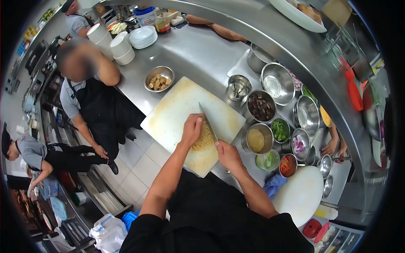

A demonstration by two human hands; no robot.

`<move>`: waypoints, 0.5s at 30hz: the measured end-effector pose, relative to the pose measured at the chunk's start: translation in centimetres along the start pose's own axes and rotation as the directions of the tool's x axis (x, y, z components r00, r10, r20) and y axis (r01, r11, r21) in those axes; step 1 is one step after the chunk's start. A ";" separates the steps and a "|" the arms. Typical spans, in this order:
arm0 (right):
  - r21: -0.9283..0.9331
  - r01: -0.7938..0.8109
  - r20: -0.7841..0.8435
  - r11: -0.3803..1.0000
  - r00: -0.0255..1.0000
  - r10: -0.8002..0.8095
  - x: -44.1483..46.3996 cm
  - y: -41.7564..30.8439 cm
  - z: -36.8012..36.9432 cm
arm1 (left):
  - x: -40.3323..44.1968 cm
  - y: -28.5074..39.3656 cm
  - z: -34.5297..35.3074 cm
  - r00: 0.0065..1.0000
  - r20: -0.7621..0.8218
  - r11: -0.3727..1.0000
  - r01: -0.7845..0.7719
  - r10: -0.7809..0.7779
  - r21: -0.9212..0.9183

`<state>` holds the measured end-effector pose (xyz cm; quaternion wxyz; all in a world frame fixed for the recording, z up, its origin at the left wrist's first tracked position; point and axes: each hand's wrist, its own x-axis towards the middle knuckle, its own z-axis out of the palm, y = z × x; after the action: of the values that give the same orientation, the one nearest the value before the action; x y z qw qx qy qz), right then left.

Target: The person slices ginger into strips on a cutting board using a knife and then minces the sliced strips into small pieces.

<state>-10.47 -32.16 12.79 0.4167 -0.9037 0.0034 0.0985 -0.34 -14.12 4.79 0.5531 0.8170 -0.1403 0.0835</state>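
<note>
A knife point(208, 122) lies over a pile of finely chopped pale yellow food point(203, 139) on the white cutting board point(168, 109). My right hand point(228, 153) is wrapped round its handle, at the lower right of the pile. At the pile's upper left, my left hand point(192, 128) rests by the blade with its fingers pressed together; whether they touch the blade or the food is hidden. Beyond the board's far left edge stands a metal bowl point(159, 79) with light brown chunks in it.
Metal bowls with dark pieces point(260, 106), green pieces point(279, 130), purple onion point(300, 143) and red strips point(288, 165) stand right of the board. A round white board point(298, 194) lies nearer. A person point(90, 84) stands at the left, beside the counter point(190, 55). A steel shelf point(291, 46) arches above.
</note>
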 end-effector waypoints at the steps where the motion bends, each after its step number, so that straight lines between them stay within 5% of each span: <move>1: 0.007 -0.006 -0.005 1.000 1.000 0.006 -0.6 -0.8 -0.6 | -0.5 0.1 -0.3 0.994 -0.106 1.000 0.012 -0.011 0.005; 4: 0.085 -0.013 0.046 0.996 0.999 0.009 -1.4 -1.8 0.0 | -1.8 -0.1 -0.9 0.977 -0.190 0.995 0.100 -0.101 -0.011; 8: -0.048 0.018 0.052 0.999 0.999 -0.015 -0.3 -1.8 0.7 | -3.0 -1.1 0.1 0.941 -0.297 0.986 0.147 -0.163 -0.076; 15: -0.061 0.027 0.091 0.998 0.996 -0.022 -0.2 -2.0 2.1 | -4.0 -2.0 0.8 0.901 -0.409 0.987 0.106 -0.147 -0.121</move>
<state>-10.82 -29.30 13.03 0.3893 -0.9108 -0.0294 0.1340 -3.50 -13.63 1.60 0.6131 0.7602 0.0303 0.2130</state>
